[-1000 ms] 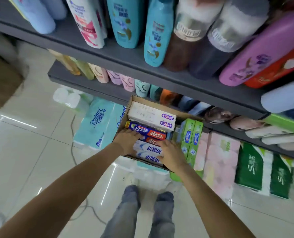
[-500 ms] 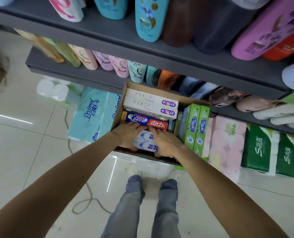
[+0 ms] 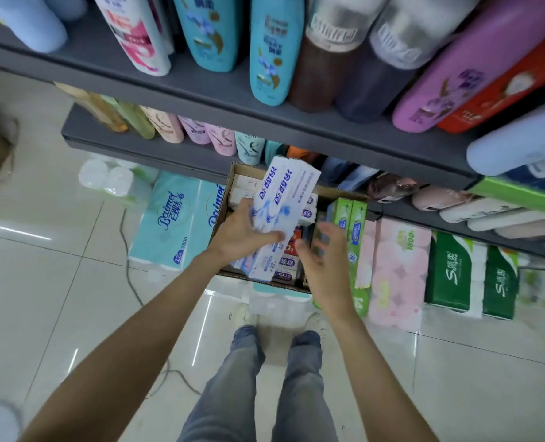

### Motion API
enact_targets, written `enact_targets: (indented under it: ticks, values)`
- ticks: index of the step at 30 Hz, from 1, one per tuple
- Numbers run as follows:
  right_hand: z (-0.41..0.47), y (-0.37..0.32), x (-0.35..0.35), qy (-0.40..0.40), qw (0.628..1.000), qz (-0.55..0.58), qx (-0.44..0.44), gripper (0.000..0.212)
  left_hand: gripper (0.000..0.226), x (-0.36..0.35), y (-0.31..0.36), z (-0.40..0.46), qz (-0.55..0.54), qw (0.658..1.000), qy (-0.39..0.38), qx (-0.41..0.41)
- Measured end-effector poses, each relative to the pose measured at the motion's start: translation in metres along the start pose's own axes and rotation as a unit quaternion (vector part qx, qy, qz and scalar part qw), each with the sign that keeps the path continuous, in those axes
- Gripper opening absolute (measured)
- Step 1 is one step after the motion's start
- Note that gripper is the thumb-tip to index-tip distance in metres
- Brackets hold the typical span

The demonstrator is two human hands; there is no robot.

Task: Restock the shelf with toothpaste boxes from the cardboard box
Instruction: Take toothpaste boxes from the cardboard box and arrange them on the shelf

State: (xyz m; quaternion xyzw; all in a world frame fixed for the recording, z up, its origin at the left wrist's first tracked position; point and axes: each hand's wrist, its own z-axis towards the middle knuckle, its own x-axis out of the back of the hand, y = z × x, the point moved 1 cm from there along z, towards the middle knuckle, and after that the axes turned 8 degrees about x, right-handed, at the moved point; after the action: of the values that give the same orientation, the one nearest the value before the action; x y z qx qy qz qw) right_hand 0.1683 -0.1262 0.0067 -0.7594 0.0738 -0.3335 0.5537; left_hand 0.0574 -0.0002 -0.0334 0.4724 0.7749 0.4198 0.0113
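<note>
Toothpaste boxes (image 3: 280,202): a white-and-blue bundle, raised on end above the cardboard box (image 3: 229,186), tilted, top toward the shelf (image 3: 233,100).

Left hand (image 3: 242,232): my fingers curl round the lower part of the bundle; this is the only grip I can see on it.

Right hand (image 3: 323,250): spread, fingers loose, just beside the bundle's lower end, holding nothing.

Remaining stock: more boxes lie flat inside the cardboard box, red-and-blue ones under the raised bundle.

Risks, as I judge them:
- The bundle is long and held low, so it may tip or slide out of my one-handed grip and fall back into the box or onto the floor.
- If it is several boxes held together, they may fan apart.
- The shelves are packed with bottles (image 3: 269,55); swinging the top end upward could knock one over.
- My right hand is blurred, so I cannot tell how near a second grip is.
</note>
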Motion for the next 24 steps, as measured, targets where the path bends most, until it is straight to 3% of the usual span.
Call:
enact_targets:
  ticks: [3, 7, 9, 11, 13, 15, 16, 19, 24]
  values:
    - [-0.026, -0.033, -0.017, -0.072, 0.997, 0.011, 0.010, 0.071, 0.064, 0.001, 0.026, -0.031, -0.164, 0.985, -0.006, 0.050]
    - [-0.033, -0.075, -0.004, -0.052, 0.993, -0.088, 0.062, 0.088, 0.059, 0.002, 0.054, -0.073, -0.282, 0.958, -0.042, 0.034]
    - [-0.032, -0.086, 0.015, -0.042, 0.996, -0.046, 0.067, 0.083, 0.062, 0.006, 0.064, -0.089, -0.301, 0.952, -0.052, 0.012]
    - [-0.030, -0.098, 0.038, -0.064, 0.992, 0.109, 0.007, 0.077, 0.068, 0.010, 0.074, -0.104, -0.327, 0.944, -0.049, 0.003]
    - [-0.029, -0.101, 0.057, -0.097, 0.957, 0.267, -0.066, 0.069, 0.062, 0.015, 0.082, -0.119, -0.361, 0.932, -0.040, 0.012]
    - [-0.031, -0.102, 0.070, -0.122, 0.917, 0.361, -0.120, 0.062, 0.042, 0.022, 0.084, -0.132, -0.359, 0.933, -0.014, -0.003]
    - [-0.034, -0.103, 0.075, -0.124, 0.901, 0.391, -0.143, 0.059, 0.044, 0.025, 0.085, -0.139, -0.350, 0.937, 0.000, -0.005]
    - [-0.043, -0.101, 0.087, -0.123, 0.873, 0.433, -0.187, 0.047, 0.068, 0.030, 0.080, -0.157, -0.342, 0.939, 0.020, 0.016]
    - [-0.041, -0.098, 0.102, -0.168, 0.883, 0.396, -0.188, 0.032, 0.047, 0.026, 0.073, -0.182, -0.385, 0.919, 0.078, 0.018]
